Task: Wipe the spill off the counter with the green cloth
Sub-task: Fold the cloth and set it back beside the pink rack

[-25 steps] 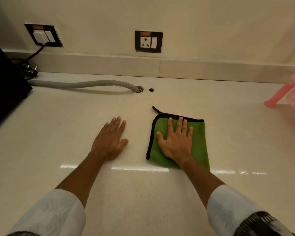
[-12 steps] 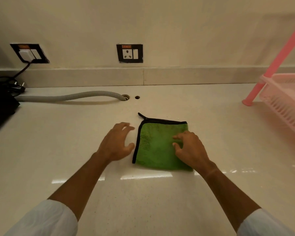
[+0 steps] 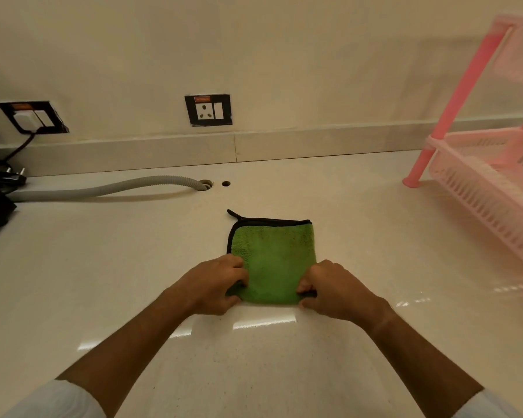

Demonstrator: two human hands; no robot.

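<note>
A folded green cloth with black trim lies flat on the pale counter, in the middle of the head view. My left hand pinches its near left corner. My right hand pinches its near right corner. Both sets of fingers curl over the cloth's near edge, which stays on the counter. No spill shows on the glossy surface; only light reflections lie near the cloth.
A grey corrugated hose runs from the left into a counter hole, with a smaller hole beside it. A pink plastic rack stands at right. Black items and a plugged cable sit far left. Wall sockets above.
My right hand left the top of the cloth and my left hand left the counter. Both now grip the cloth's near corners. The view has tilted up and right.
</note>
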